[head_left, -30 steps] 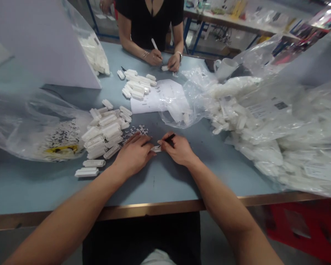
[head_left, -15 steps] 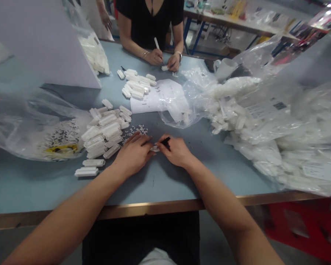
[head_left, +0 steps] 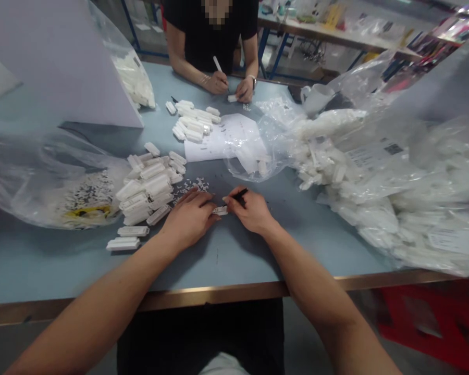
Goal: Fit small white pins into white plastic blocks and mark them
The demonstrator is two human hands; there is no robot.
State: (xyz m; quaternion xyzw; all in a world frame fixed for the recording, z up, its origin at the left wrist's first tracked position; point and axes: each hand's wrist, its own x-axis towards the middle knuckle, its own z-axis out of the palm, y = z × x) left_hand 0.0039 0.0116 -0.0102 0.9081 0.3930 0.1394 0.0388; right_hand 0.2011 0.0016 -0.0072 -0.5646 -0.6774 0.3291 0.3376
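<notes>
My left hand rests on the table with its fingers closed on a small white plastic piece, which shows dark marks on top. Most of that piece's left end is hidden by the fingers. Close by on the right, my right hand pinches a slim black pen-like tool; its lower tip is hidden behind the fingers. Tiny white bits lie scattered just beyond my left hand. A pile of white plastic pieces is heaped to the left of it, with two single pieces nearer me.
A clear bag with small black-and-white bits and something yellow lies left. Large bags of white parts fill the right side. Across the table a co-worker handles a white piece, near a second pile and paper sheets.
My right hand has shifted slightly right, with the black tool tilted lower, so more of the white piece shows. My left hand stays in place.
</notes>
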